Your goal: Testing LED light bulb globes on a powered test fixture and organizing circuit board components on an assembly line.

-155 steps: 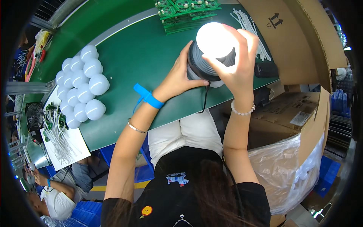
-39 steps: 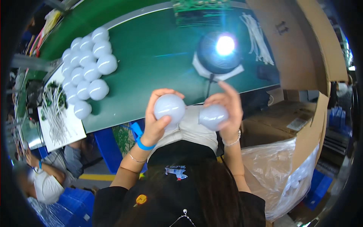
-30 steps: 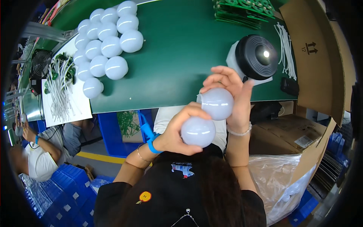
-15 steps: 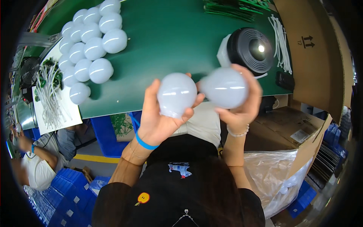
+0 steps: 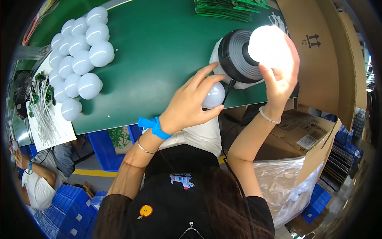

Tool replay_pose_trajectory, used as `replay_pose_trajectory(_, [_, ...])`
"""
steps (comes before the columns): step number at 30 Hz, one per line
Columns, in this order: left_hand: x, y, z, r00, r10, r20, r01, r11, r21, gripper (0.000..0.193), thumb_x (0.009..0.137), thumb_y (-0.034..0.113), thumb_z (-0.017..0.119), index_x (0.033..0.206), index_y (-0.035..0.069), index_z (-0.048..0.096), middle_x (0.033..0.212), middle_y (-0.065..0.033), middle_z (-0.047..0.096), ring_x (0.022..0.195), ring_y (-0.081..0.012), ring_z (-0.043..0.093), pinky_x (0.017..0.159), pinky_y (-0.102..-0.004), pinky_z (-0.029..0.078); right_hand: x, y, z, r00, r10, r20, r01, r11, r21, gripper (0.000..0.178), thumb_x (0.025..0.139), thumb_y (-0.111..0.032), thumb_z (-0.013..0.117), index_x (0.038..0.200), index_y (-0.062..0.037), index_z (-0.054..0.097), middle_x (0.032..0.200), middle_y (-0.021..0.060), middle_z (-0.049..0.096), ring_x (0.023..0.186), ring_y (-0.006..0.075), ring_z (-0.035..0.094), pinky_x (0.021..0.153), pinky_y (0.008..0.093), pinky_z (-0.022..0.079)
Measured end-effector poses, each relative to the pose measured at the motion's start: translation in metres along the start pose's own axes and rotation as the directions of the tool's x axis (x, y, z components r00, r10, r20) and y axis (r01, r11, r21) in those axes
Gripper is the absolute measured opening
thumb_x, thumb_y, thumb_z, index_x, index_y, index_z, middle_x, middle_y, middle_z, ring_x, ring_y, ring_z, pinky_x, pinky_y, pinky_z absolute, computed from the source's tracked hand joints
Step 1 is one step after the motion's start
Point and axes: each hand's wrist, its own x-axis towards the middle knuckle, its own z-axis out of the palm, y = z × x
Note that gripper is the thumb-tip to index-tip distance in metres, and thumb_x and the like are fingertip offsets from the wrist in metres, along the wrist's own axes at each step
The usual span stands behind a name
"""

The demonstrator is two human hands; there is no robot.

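A white globe light bulb [image 5: 269,46] glows brightly in my right hand [image 5: 283,77], its fingers wrapped round the near right side. The bulb sits against the centre of a round black device with ringed grooves [image 5: 238,55], which stands on a pale base. Beside that device, at the table's near edge, my left hand [image 5: 187,103] curls round a second, unlit white bulb [image 5: 215,96]. Its fingertips reach toward the device's base, and a black cord passes next to the bulb. Glare hides where the lit bulb meets the device.
Several white bulbs [image 5: 81,61] cluster at the left of the green table [image 5: 155,55]. White cable ties [image 5: 45,115] lie on a white sheet. Green strips [image 5: 230,10] are stacked at the back. A tall cardboard box [image 5: 306,67] bounds the right. A person [image 5: 39,179] sits at far left.
My right hand has carried its bulb up and right onto the black device, and the bulb now glows. My left hand has turned over and moved right with its bulb, beside the device.
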Motion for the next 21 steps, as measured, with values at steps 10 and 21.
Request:
replay_pose_trajectory(10, [0.001, -0.003, 0.003, 0.999, -0.033, -0.017, 0.032, 0.998, -0.049, 0.055, 0.065, 0.015, 0.069, 0.116, 0.007, 0.050, 0.132, -0.0165, 0.044, 0.117, -0.0349, 0.048, 0.092, -0.0390, 0.043, 0.010, 0.006, -0.010, 0.997, -0.013, -0.076, -0.002, 0.982, -0.189, 0.062, 0.062, -0.007, 0.078, 0.117, -0.0002, 0.052, 0.119, 0.0117, 0.053, 0.108, 0.0234, 0.053, 0.091, 0.0342, 0.043])
replay_pose_trajectory(21, [0.003, -0.003, 0.004, 0.998, -0.036, -0.042, 0.035, 0.999, -0.027, 0.053, 0.065, 0.014, 0.070, 0.113, 0.005, 0.050, 0.130, -0.0168, 0.046, 0.113, -0.0345, 0.050, 0.090, -0.0377, 0.044, 0.009, -0.010, -0.006, 0.981, -0.175, 0.087, 0.190, 0.743, -0.641, 0.071, 0.055, -0.011, 0.085, 0.117, -0.0034, 0.051, 0.116, 0.0116, 0.045, 0.106, 0.0234, 0.048, 0.088, 0.0350, 0.045])
